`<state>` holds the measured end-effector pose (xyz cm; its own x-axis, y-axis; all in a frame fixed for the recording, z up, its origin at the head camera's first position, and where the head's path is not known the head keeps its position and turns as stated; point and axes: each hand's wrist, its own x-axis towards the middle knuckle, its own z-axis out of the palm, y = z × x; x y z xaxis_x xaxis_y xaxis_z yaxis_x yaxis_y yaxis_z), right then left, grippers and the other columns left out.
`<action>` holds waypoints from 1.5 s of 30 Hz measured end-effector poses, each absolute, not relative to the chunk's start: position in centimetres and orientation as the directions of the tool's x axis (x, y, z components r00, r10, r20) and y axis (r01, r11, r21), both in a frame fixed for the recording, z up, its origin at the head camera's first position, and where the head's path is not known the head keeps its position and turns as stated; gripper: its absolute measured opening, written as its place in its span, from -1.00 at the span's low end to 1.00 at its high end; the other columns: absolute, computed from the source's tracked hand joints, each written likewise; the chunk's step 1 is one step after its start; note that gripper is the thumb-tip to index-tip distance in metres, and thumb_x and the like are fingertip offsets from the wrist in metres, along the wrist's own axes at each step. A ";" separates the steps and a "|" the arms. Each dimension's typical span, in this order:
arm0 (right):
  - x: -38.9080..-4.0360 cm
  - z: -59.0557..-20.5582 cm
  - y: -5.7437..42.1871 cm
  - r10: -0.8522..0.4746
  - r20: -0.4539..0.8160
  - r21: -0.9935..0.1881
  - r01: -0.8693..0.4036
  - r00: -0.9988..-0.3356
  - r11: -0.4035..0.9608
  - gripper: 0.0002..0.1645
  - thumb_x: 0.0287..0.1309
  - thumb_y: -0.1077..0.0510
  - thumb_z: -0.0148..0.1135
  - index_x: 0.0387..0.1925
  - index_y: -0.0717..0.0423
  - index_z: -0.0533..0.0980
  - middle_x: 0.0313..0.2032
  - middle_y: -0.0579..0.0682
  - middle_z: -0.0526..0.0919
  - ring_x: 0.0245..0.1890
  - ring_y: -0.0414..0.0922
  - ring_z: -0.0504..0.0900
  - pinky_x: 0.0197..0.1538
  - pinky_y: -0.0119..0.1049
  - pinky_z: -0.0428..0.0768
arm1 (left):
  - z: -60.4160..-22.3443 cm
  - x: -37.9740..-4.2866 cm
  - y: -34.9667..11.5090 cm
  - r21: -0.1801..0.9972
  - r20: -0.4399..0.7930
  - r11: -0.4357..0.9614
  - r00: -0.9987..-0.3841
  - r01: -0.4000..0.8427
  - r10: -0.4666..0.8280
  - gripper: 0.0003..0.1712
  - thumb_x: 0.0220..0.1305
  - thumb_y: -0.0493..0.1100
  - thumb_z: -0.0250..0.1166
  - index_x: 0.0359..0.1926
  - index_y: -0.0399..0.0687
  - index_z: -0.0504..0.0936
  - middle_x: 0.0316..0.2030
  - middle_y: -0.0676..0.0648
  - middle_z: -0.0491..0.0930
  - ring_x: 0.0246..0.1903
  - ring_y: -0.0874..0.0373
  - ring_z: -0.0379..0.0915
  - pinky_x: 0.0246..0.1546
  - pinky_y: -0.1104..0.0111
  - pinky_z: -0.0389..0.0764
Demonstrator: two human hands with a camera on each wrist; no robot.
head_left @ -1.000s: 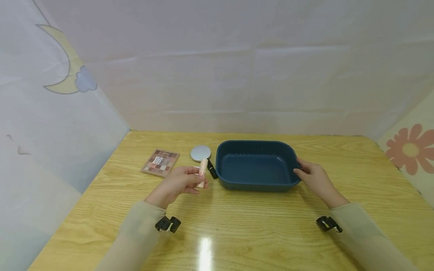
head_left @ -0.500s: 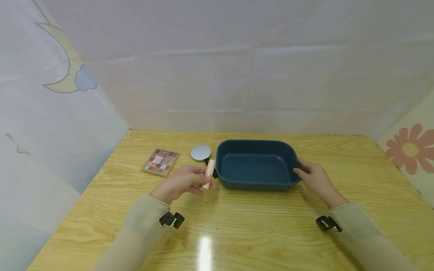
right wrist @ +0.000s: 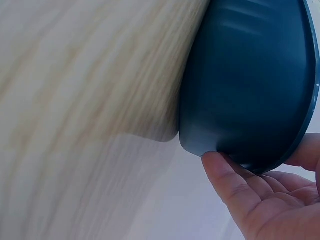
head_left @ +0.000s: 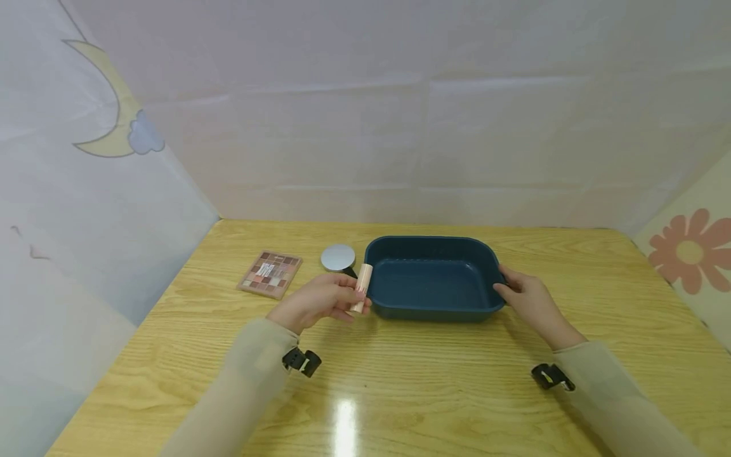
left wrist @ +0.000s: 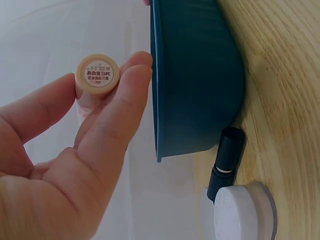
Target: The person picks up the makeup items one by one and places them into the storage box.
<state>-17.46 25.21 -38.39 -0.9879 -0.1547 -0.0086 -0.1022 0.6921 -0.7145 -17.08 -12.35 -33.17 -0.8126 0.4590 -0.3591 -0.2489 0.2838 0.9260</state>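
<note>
My left hand point(head_left: 327, 298) pinches a pale pink lipstick tube point(head_left: 363, 287) between thumb and fingers, beside the left rim of a dark blue basin point(head_left: 436, 311). The tube's round labelled end point(left wrist: 98, 73) faces the left wrist camera. At the basin's right end, my right hand point(head_left: 532, 306) grips the rim, thumb on the inside edge and fingers against the outer wall point(right wrist: 240, 95). Next to the basin's left side lies a black lipstick tube point(left wrist: 226, 162), partly hidden behind my left hand in the head view. It meets a round white compact point(head_left: 338, 258).
An eyeshadow palette point(head_left: 270, 274) with many coloured squares lies on the wooden table point(head_left: 434, 387), left of the compact. Printed cloth walls point(head_left: 365, 139) stand behind the table and at both sides.
My left hand has moved right with the pink lipstick tube, from over the black tube to the basin's left rim. My right hand and the basin have stayed in place.
</note>
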 end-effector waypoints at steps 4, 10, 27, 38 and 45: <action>-17.5 -38.5 25.3 -0.155 -0.010 -0.711 -0.101 -0.988 0.696 -0.32 0.53 0.19 0.00 0.45 0.52 0.06 0.33 0.57 0.23 0.26 0.44 0.38 0.05 0.11 0.63 | -33.1 -17.4 -11.9 0.923 -0.371 0.279 -0.809 -0.265 0.457 -0.53 0.50 -0.27 0.09 0.31 -0.47 0.37 0.02 -0.33 0.65 -0.14 0.14 0.70 -0.06 0.24 0.66; -17.5 -38.5 25.3 -0.149 -0.013 -0.715 -0.095 -0.989 0.693 -0.31 0.54 0.16 0.00 0.46 0.50 0.06 0.33 0.58 0.23 0.26 0.44 0.37 0.05 0.11 0.62 | -33.0 -17.9 -11.5 0.922 -0.382 0.250 -0.804 -0.296 0.456 -0.51 0.50 -0.29 0.08 0.34 -0.47 0.34 -0.13 -0.14 0.72 -0.23 0.25 0.69 -0.10 0.28 0.66; -17.4 -38.4 25.4 -0.153 -0.018 -0.716 -0.094 -0.988 0.692 -0.31 0.54 0.17 -0.01 0.46 0.51 0.04 0.33 0.59 0.23 0.25 0.44 0.39 -0.01 0.01 0.66 | -32.8 -19.0 -10.0 0.925 -0.379 0.200 -0.797 -0.322 0.470 -0.50 0.50 -0.30 0.07 0.36 -0.45 0.30 0.12 -0.40 0.58 -0.26 0.27 0.68 -0.28 0.42 0.64; -17.3 -38.4 25.3 -0.152 -0.015 -0.723 -0.095 -0.988 0.685 -0.31 0.54 0.16 -0.01 0.46 0.51 0.05 0.31 0.59 0.26 0.21 0.41 0.44 -0.04 -0.04 0.69 | -32.7 -19.7 -9.0 0.915 -0.405 0.206 -0.796 -0.348 0.451 -0.48 0.49 -0.30 0.10 0.37 -0.43 0.30 0.20 -0.42 0.51 -0.25 0.24 0.68 -0.29 0.43 0.65; -17.4 -38.6 25.4 -0.154 0.000 -0.724 -0.106 -0.988 0.682 -0.31 0.54 0.15 -0.01 0.45 0.51 0.06 0.32 0.58 0.25 0.23 0.41 0.43 -0.06 -0.12 0.70 | -32.4 -20.1 -8.3 0.908 -0.417 0.234 -0.805 -0.348 0.422 -0.48 0.49 -0.30 0.10 0.40 -0.33 0.28 0.18 -0.41 0.52 -0.26 0.19 0.68 -0.30 0.41 0.65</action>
